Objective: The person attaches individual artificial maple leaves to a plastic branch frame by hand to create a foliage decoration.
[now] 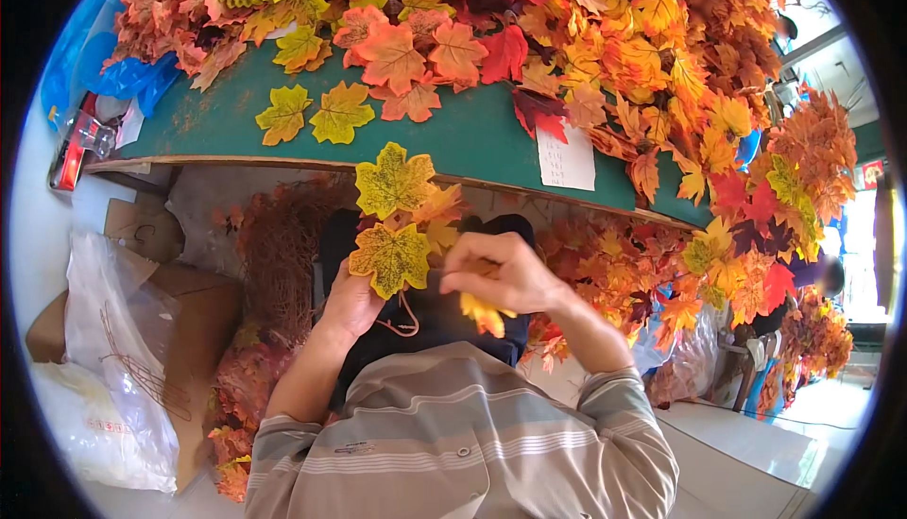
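My left hand [351,300] is closed round the lower end of a sprig of artificial maple leaves [389,262]. Its yellow-green leaves stand upright, with orange ones behind them, in front of the table edge. A thin brown stem curls down beside that hand. To its right, my right hand [505,275] has its fingers bent together, and a yellow-orange artificial maple leaf [485,313] hangs beneath them. The leaf and fingers are slightly blurred, and the exact grip is hidden. Two loose yellow-green leaves [342,112] lie on the table ahead.
The green table [213,127] carries heaps of orange, red and yellow leaves [624,28]. A paper slip [567,158] hangs over its edge. Bundled brown stems [293,245] and more leaves lie underneath. At left stand a cardboard box [203,321] and a plastic bag [118,396].
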Action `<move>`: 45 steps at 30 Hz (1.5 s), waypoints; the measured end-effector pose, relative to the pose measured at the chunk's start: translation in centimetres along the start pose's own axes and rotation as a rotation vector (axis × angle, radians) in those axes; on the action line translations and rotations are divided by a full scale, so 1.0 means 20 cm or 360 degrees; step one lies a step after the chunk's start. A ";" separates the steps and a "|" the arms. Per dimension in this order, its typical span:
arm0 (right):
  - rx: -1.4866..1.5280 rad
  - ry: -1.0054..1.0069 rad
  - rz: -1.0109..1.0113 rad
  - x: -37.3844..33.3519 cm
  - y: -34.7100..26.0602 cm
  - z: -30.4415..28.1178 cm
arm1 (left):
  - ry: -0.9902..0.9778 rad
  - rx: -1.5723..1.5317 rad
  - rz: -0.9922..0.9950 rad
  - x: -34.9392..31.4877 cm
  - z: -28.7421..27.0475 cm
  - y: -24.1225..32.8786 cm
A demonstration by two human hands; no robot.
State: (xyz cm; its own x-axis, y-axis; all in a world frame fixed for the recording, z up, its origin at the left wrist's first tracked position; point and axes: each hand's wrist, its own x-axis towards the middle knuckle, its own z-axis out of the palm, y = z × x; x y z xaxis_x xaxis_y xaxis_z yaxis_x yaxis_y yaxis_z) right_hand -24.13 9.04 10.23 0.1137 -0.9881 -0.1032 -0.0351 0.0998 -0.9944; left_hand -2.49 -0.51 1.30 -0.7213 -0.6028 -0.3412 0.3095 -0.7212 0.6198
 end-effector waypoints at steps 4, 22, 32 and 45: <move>-0.0130 -0.0100 -0.0102 0.16 0.09 0.07 | -0.0005 0.0192 0.0036 -0.03 0.01 0.00; 0.0498 0.0261 0.0025 0.10 0.16 0.05 | 0.0252 -0.0300 -0.0196 -0.02 0.08 0.04; 0.0531 0.0514 0.0105 -0.07 0.15 -0.01 | -0.0131 -0.0347 -0.0071 -0.09 -0.02 0.05; -0.0056 0.0292 -0.0017 0.01 0.18 0.13 | 0.0099 0.0408 0.0176 -0.09 0.11 0.02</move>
State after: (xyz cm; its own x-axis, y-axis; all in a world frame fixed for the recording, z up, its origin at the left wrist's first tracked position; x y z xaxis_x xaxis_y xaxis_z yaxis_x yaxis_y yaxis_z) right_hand -21.70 9.51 6.53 -0.0689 -0.9941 -0.0836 -0.0698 0.0884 -0.9936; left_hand -2.52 1.02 3.75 -0.6501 -0.6985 -0.2991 0.2120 -0.5447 0.8114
